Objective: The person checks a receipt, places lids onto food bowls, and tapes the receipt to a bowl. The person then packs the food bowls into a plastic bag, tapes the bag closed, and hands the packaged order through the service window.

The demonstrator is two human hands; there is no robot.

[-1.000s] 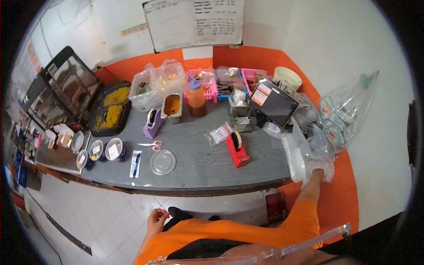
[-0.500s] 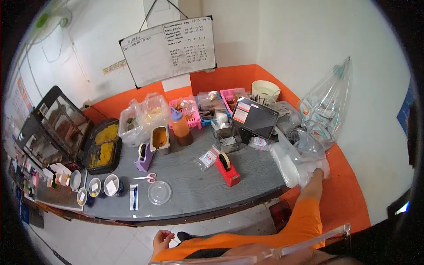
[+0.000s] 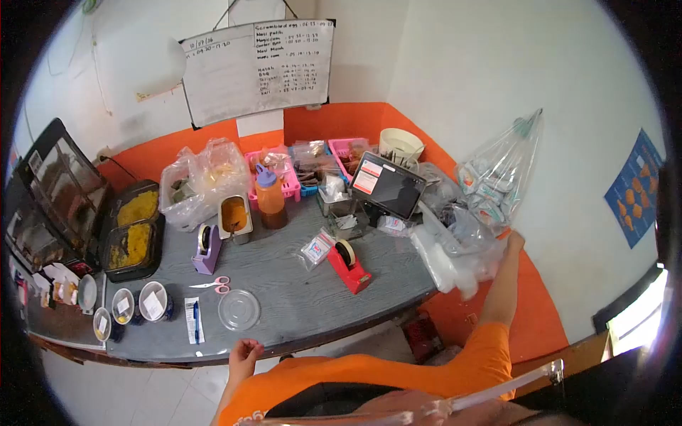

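Out at the far right, the right hand [image 3: 516,241] is up against the wall side of the clear plastic bags [image 3: 451,264], just below the hanging bag of packets [image 3: 490,188]. Fingertips are hard to read here: I can't tell whether they're clamped on plastic, merely touching, or apart from it. Over by the front edge of the grey table [image 3: 298,305], the left hand [image 3: 246,350] hovers with fingers curled and thumb close to them; whether anything sits in that pinch, I can't tell.

How far along? 3 tubs [image 3: 152,302] stand grouped at front left with white slips on top, so those look seen to. The round clear lid [image 3: 239,310] lies flat by itself, near the scissors [image 3: 213,285] and the blue pen [image 3: 196,321]. No bag shows pulled free in either hand, and what else is left can't be read from this view.

And the bags: they lie heaped at the table's right end, right of the red tape dispenser [image 3: 349,271]. The long axis of the white, folded part slants from beside the tablet [image 3: 387,186] down toward the front right corner, its rounded end facing the person.
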